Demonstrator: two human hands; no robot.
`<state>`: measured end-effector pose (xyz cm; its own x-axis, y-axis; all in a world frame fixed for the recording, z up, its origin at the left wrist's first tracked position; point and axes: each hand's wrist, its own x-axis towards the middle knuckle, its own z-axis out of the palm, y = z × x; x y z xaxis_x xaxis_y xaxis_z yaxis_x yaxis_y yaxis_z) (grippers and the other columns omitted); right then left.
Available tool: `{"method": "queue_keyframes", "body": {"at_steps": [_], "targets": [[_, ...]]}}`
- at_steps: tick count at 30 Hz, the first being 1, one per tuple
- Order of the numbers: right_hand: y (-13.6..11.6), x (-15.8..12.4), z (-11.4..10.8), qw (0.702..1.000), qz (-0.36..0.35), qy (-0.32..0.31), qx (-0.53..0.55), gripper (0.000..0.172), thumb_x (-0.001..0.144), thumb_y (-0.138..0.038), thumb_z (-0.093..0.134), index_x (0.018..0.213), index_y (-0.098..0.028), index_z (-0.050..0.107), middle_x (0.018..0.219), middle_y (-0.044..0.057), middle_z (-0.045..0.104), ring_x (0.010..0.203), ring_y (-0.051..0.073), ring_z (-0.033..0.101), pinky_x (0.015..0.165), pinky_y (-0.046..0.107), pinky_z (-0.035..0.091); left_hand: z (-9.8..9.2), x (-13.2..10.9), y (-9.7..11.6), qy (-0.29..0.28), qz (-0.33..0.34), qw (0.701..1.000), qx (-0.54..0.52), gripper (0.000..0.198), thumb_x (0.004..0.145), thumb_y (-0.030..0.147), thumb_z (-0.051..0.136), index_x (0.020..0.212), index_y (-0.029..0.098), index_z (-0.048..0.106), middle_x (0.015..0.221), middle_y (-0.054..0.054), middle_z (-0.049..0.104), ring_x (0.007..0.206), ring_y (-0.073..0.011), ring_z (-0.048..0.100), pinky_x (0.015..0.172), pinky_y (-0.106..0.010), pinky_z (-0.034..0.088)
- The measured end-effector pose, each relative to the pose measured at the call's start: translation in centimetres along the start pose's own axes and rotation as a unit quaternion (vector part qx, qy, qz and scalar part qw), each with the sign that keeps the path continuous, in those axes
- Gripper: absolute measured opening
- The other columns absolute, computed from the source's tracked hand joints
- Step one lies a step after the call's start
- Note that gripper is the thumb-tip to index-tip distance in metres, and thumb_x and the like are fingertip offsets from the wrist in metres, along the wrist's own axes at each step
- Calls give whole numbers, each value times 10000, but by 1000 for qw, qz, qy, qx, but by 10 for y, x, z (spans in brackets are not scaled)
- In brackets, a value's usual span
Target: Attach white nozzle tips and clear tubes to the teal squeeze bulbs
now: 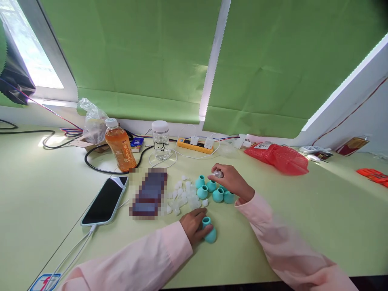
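Left hand [192, 226] clasps teal cap [209, 234] on table, soft-looking, light; right hand [230, 181] pinches small clear piece [217, 174], likely slippery; hold by sides.

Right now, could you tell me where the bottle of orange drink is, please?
In the head view, the bottle of orange drink stands at the back left of the table, between the clear bag and the white-lidded jar, behind the phone.
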<state>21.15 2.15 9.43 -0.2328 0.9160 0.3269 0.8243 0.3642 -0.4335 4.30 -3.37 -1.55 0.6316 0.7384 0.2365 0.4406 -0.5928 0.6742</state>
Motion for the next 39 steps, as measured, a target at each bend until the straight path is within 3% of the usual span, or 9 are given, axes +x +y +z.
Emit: {"method": "queue_keyframes", "body": {"at_steps": [5, 11, 14, 19, 24, 26, 28, 32, 39], "targets": [[-1, 1, 12, 998, -54, 30, -10, 135, 632, -233, 594, 731, -174, 524, 738, 12, 564, 591, 115, 496, 540, 225, 376, -8, 4, -11, 10, -19, 1000, 8, 349, 761, 409, 364, 895, 140, 542, 1014, -120, 558, 895, -217, 535, 762, -319, 435], [-7, -2, 18, 997, -69, 35, 9, 141, 623, -232, 609, 696, -168, 507, 681, 1, 552, 587, 116, 495, 518, 217, 385, -18, 9, -23, 40, -8, 999, 32, 312, 736, 415, 413, 809, 151, 563, 994, -117, 559, 942, -243, 505, 815, -350, 397], [-10, -12, 21, 995, -79, 36, 53, 144, 641, -251, 597, 704, -167, 499, 671, -2, 542, 557, 106, 489, 520, 221, 394, -23, 12, -21, 52, -13, 998, 22, 284, 735, 406, 426, 769, 162, 567, 883, -108, 585, 838, -225, 542, 745, -322, 418], [-18, -43, 29, 986, -72, 81, 123, 132, 678, -269, 564, 750, -177, 503, 647, 4, 536, 527, 104, 480, 512, 226, 407, -38, 15, -11, 16, -75, 997, 28, 326, 752, 432, 388, 828, 164, 558, 615, -44, 578, 583, -170, 547, 543, -254, 399], [-17, -69, 48, 975, -53, 162, 143, 94, 705, -271, 545, 750, -191, 523, 646, 13, 552, 552, 121, 498, 536, 250, 425, -69, 30, -4, 30, -152, 984, 87, 405, 754, 520, 320, 888, 207, 538, 530, 0, 568, 551, -155, 546, 503, -216, 357], [-14, -75, 60, 975, -81, 143, 147, 96, 707, -273, 546, 763, -195, 536, 676, 25, 567, 574, 128, 514, 531, 252, 434, -84, 42, -6, 50, -180, 971, 150, 429, 753, 536, 305, 934, 214, 524, 528, -4, 573, 591, -170, 558, 518, -222, 352], [-13, -80, 70, 976, -134, 81, 153, 106, 717, -275, 534, 785, -196, 551, 732, 40, 581, 612, 132, 534, 520, 241, 442, -95, 54, -11, 68, -214, 951, 214, 425, 743, 543, 316, 972, 239, 505, 642, -19, 607, 672, -194, 565, 520, -229, 349], [-11, -85, 84, 973, -187, -20, 132, 126, 724, -278, 520, 793, -182, 563, 745, 51, 583, 609, 126, 538, 512, 227, 435, -104, 72, -30, 52, -261, 927, 264, 368, 772, 450, 318, 1065, 260, 436, 837, -42, 610, 802, -217, 548, 567, -252, 369], [-10, -87, 90, 978, -188, -41, 85, 139, 720, -296, 522, 776, -173, 556, 696, 45, 587, 606, 140, 539, 544, 239, 408, -99, 83, -50, 12, -289, 923, 253, 369, 749, 395, 367, 1063, 224, 456, 913, -90, 592, 855, -253, 533, 621, -305, 392]]}}
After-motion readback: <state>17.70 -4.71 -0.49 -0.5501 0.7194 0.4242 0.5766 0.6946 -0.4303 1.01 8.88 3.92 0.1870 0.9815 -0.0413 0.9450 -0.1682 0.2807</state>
